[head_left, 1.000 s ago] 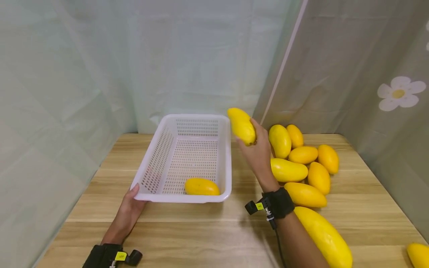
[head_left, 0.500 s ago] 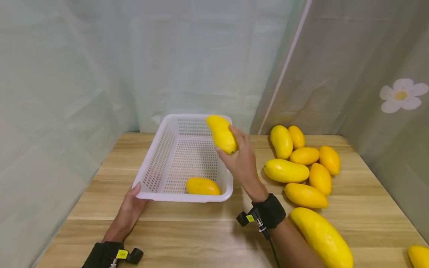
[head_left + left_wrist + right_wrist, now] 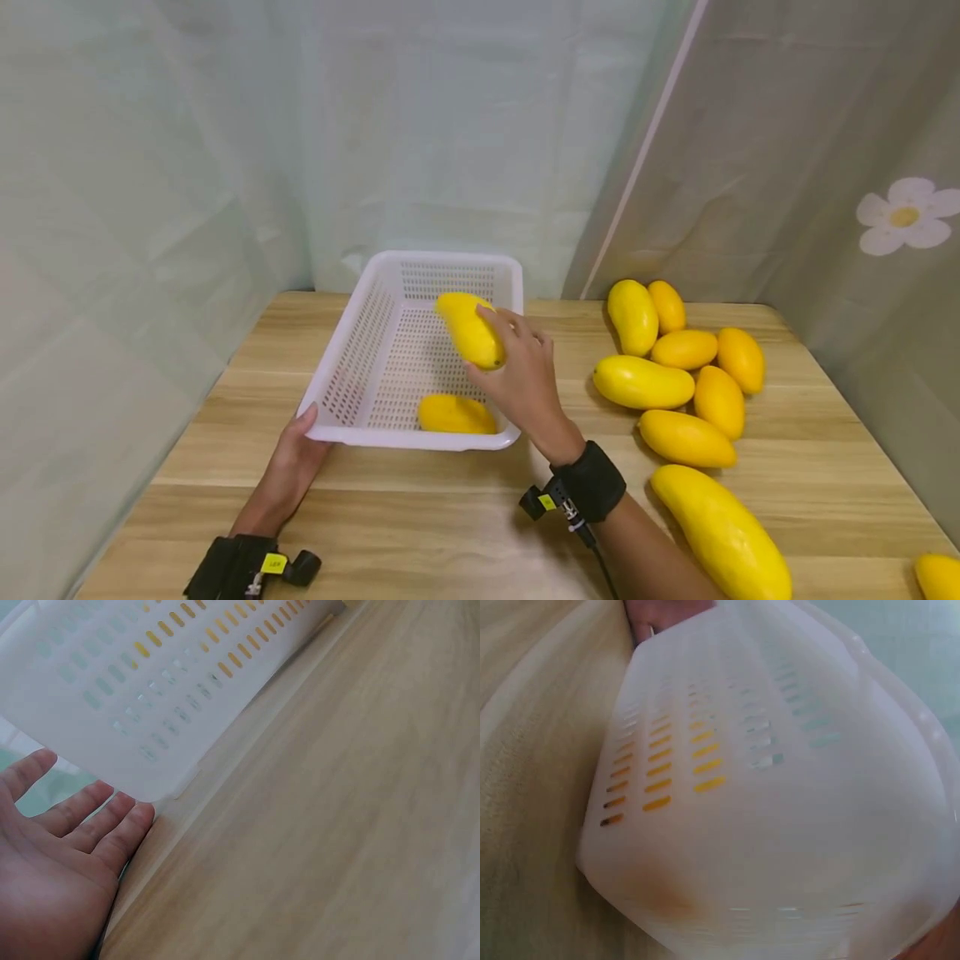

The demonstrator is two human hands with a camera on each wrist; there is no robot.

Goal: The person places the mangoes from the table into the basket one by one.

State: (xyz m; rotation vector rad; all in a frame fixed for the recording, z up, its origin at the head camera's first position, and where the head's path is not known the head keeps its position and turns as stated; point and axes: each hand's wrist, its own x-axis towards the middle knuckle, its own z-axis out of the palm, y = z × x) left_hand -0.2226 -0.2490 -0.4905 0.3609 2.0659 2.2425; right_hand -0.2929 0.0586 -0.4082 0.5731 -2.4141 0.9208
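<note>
A yellow mango [image 3: 467,327] is held in my right hand [image 3: 525,379] above the inside of the white slatted plastic basket [image 3: 408,437], thumb on one side and fingers on the other. Another mango [image 3: 456,415] lies in the basket against its near wall. My left hand [image 3: 294,458] holds the basket's near left corner, its thumb over the rim. In the left wrist view, the fingers [image 3: 88,810] reach to the outside of the basket corner. Yellow from the mango shows through the slots in both wrist views; the right hand is mostly out of its own wrist view.
Several mangoes [image 3: 643,382] lie grouped on the wooden table [image 3: 420,517] right of the basket. A larger mango [image 3: 723,533] lies nearer, beside the right forearm, and another mango [image 3: 939,577] sits at the far right edge. Pale curtains [image 3: 435,125] hang behind the table.
My right hand has carried the mango left and down, from beside the basket's right rim to over its inside. The left hand stays at the corner.
</note>
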